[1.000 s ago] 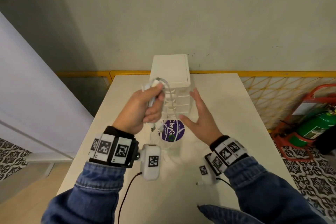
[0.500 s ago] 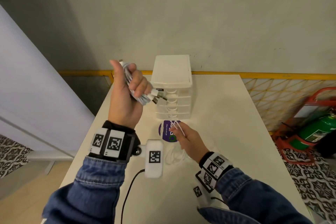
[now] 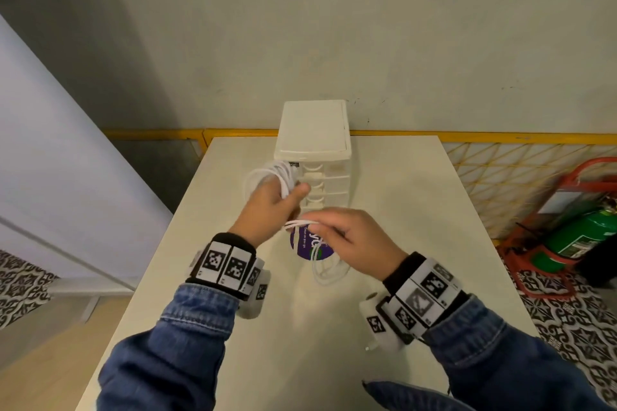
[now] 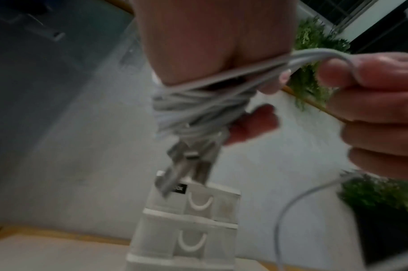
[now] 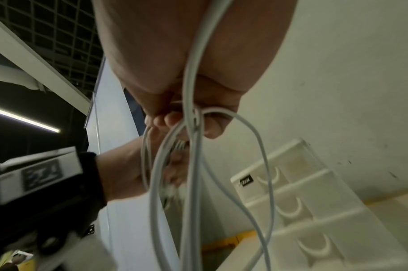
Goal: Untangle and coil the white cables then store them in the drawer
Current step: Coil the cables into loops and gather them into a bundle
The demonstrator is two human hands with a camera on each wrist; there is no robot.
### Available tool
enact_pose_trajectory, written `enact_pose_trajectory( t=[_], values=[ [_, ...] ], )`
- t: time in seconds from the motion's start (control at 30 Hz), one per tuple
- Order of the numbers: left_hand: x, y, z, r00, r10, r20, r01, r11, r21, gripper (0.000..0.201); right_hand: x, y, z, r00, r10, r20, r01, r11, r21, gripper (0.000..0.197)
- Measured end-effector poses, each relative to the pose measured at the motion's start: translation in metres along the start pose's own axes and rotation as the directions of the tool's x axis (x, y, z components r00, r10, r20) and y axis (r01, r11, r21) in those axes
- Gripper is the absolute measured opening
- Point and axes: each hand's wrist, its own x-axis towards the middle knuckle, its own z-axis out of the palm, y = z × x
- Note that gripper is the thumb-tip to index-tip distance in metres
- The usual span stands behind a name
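White cables (image 3: 278,177) are held as a coiled bundle in the left hand (image 3: 270,207), above the worktop (image 3: 400,210) and just before the closed drawer unit (image 3: 314,130). A loose strand is pinched in the right hand (image 3: 347,237), both grips being closed on cable. The trailing loop could be snagged or re-knotted if pulled tight.
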Motion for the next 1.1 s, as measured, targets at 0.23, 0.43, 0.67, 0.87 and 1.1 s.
enact_pose_trajectory(
  t=[0.23, 0.43, 0.67, 0.87, 1.1],
  values=[
    [-0.012, 0.013, 0.001, 0.869, -0.084, 0.488, 0.162, 0.979, -0.121, 0.046, 0.001, 0.025, -0.029, 0.991, 0.116, -0.065, -0.130, 0.954, -0.272, 0.044],
    [-0.007, -0.007, -0.027, 0.972, -0.234, 0.037, 0.237, 0.957, -0.169, 0.041, -0.030, 0.065, -0.051, 0.896, 0.342, -0.285, -0.336, 0.939, 0.072, 0.015],
    [-0.002, -0.026, -0.029, 0.852, -0.430, -0.298, 0.316, 0.877, -0.362, 0.032, -0.046, 0.092, -0.041, 0.817, 0.420, -0.394, -0.374, 0.907, 0.193, 0.019],
    [-0.003, -0.028, -0.031, 0.802, -0.503, -0.321, 0.315, 0.813, -0.490, 0.025, -0.050, 0.108, -0.042, 0.617, 0.521, -0.590, -0.477, 0.844, 0.247, 0.021],
    [-0.005, -0.035, -0.049, 0.677, -0.549, -0.490, 0.278, 0.807, -0.521, 0.020, -0.056, 0.131, -0.052, 0.463, 0.632, -0.621, -0.592, 0.742, 0.314, 0.030]
  ],
)
